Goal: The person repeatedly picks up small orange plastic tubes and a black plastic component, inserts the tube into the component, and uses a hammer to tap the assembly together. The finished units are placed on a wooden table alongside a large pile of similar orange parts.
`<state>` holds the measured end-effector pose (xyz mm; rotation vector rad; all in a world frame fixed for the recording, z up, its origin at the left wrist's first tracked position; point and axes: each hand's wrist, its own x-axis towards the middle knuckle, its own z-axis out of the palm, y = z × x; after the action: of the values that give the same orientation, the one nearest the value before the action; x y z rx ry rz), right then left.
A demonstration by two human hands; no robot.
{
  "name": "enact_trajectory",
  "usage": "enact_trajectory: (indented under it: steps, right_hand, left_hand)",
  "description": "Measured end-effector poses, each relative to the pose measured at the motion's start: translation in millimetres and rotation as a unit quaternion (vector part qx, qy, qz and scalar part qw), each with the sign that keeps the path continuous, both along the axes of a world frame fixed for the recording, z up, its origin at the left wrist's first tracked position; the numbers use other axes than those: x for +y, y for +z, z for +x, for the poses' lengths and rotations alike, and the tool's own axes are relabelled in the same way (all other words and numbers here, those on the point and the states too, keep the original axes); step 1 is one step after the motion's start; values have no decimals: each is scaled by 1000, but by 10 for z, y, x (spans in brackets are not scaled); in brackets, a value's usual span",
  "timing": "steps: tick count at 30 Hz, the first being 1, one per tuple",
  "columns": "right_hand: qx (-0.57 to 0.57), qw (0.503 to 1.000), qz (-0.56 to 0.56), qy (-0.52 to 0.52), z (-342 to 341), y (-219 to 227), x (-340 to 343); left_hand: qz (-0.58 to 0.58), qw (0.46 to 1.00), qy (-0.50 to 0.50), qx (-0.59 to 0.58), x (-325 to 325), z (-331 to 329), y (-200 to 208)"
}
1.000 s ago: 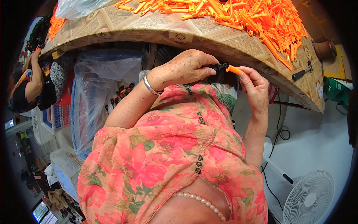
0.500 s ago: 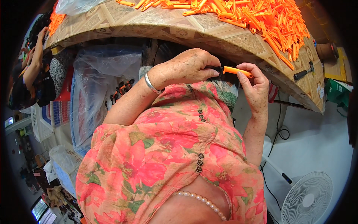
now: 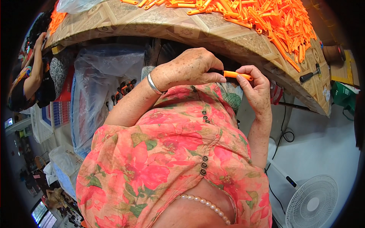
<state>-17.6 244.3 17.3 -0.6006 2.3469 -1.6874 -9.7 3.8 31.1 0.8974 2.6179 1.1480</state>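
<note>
In front of my body, just off the table edge, my left hand [image 3: 199, 66] pinches a black part [image 3: 216, 71], most of it hidden by the fingers. An orange plastic handle [image 3: 237, 75] is gripped at its outer end between the thumb and fingers of my right hand [image 3: 256, 85]. The handle's inner end meets the black part beside my left fingertips; how deep they join cannot be seen. Below my left forearm, several black-and-orange pieces [image 3: 125, 88] lie in a container lined with clear plastic [image 3: 89, 79].
A large heap of orange handles [image 3: 281, 26] covers the right of the patterned table [image 3: 182, 32]. Near its right edge lies a small black-handled hammer [image 3: 311, 73]. A white fan [image 3: 313, 203] and cable are at lower right. Another person's arm [image 3: 35, 72] shows at far left.
My right hand has shifted slightly left with the orange handle. The gap between handle and black part has narrowed, and my left thumb now reaches the handle's inner end.
</note>
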Motion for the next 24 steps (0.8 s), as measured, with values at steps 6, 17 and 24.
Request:
enact_trajectory:
  steps: [6, 17, 24]
  right_hand:
    - [-14, 1000, 16, 7, 17, 68, -33]
    - [63, 996, 65, 23, 25, 76, -35]
    - [31, 995, 90, 22, 111, 27, -92]
  left_hand:
    - [-18, 998, -18, 51, 14, 12, 82]
    - [-64, 990, -9, 129, 85, 22, 74]
    - [-116, 980, 8, 160, 161, 59, 10]
